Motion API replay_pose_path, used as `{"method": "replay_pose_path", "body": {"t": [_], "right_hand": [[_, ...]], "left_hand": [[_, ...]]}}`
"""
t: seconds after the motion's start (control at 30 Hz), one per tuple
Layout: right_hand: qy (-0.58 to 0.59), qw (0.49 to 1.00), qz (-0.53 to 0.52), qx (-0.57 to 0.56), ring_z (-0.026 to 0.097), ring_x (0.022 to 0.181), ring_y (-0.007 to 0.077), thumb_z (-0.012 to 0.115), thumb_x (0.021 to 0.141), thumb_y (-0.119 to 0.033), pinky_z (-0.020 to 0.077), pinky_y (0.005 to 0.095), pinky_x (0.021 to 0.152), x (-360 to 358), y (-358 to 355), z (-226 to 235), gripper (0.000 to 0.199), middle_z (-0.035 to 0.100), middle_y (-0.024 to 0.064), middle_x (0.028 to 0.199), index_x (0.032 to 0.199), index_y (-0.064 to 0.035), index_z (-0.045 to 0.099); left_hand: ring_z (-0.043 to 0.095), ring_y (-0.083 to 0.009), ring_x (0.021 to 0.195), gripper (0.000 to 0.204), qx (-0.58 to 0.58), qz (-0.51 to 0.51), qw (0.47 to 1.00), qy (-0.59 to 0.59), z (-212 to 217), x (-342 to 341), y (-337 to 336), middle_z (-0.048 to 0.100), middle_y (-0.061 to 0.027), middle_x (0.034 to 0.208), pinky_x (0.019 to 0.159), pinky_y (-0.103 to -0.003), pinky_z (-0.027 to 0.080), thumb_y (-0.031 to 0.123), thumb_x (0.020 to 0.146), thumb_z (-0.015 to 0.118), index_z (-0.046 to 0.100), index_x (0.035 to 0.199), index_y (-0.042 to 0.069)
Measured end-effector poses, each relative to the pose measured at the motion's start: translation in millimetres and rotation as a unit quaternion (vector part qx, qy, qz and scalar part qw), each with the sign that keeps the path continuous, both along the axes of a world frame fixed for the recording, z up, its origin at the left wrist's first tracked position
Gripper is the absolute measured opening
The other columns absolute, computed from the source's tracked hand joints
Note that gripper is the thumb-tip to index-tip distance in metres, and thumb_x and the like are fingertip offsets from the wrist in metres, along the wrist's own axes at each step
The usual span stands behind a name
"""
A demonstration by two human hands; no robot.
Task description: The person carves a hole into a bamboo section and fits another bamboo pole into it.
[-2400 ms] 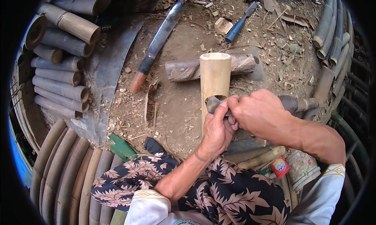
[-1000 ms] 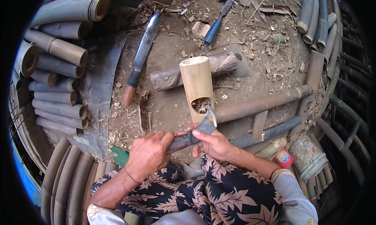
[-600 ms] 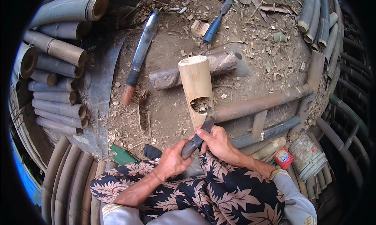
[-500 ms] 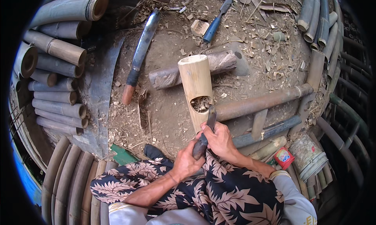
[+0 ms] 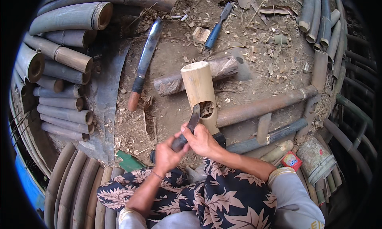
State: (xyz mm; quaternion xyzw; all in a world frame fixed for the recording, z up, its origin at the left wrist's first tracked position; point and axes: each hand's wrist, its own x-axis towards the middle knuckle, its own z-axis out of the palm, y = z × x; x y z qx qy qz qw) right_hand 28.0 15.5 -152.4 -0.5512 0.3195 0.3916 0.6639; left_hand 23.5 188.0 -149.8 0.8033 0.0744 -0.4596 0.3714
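Note:
A peeled pale bamboo tube point(image 5: 197, 85) leans with its far end over a brown log point(image 5: 169, 85). Curled shavings point(image 5: 207, 109) fill a hole cut in its side. My left hand point(image 5: 166, 156) is wrapped around the dark handle of a knife point(image 5: 194, 118). Closed on the same knife where handle meets blade, my right hand point(image 5: 203, 141) has its thumb toward the blade. The blade tip touches or lies very close to the left rim of the hole. My hands hide the tube's near end in part.
A large machete point(image 5: 148, 53) lies on the ground left of the log, and a blue-handled chisel point(image 5: 217, 32) beyond it. Bamboo lengths point(image 5: 65, 111) are stacked at left. A bamboo rail point(image 5: 266, 105) runs at right, near a dirty bucket point(image 5: 316, 157) and a red packet point(image 5: 291, 161).
Both hands and the knife have moved left, taking the blade from the hole's right rim to its left rim. The handle now points more to the lower left.

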Motion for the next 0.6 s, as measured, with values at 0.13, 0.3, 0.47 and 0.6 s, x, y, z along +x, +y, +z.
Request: {"method": "replay_pose_path", "body": {"t": [0.13,0.3,0.47,0.6], "right_hand": [[-0.002,0.918,-0.308,0.249,0.071,0.081,0.0264,0.045,0.105,-0.026,0.0611,0.0337,0.071,13,8,8,0.027,0.064,0.0223,0.118,0.117,-0.0042,0.054],[0.032,0.761,-0.485,0.429,0.07,0.095,0.0317,0.045,0.105,-0.029,0.0583,0.0435,0.086,17,-19,9,0.029,0.062,0.0152,0.126,0.126,-0.0105,0.052],[0.143,0.636,-0.57,0.5,0.071,0.088,0.0223,0.037,0.106,-0.036,0.0576,0.0407,0.085,10,-28,-2,0.039,0.07,0.0105,0.11,0.123,-0.0091,0.059],[0.071,0.705,-0.516,0.482,0.071,0.083,0.0227,0.046,0.103,-0.036,0.0575,0.0403,0.078,7,-34,-6,0.034,0.069,0.0066,0.111,0.124,-0.0111,0.057]], "left_hand": [[0.069,-0.0334,0.067,0.023,0.063,-0.324,0.923,-0.199,37,108,3,0.069,-0.0141,0.074,0.065,-0.043,0.056,0.018,0.065,0.076,0.067,0.083,0.007],[0.072,-0.025,0.077,0.008,0.162,-0.613,0.761,-0.14,92,196,-96,0.072,-0.0116,0.081,0.064,-0.036,0.056,0.016,0.077,0.069,0.071,0.077,0.008],[0.073,-0.0191,0.09,0.017,0.183,-0.682,0.698,-0.121,101,210,-168,0.075,-0.0027,0.097,0.074,-0.03,0.058,0.024,0.08,0.074,0.078,0.092,0.013],[0.072,-0.0249,0.072,0.011,0.104,-0.652,0.719,-0.216,82,201,-133,0.071,-0.0104,0.075,0.063,-0.036,0.056,0.018,0.079,0.068,0.072,0.074,0.009]]}}
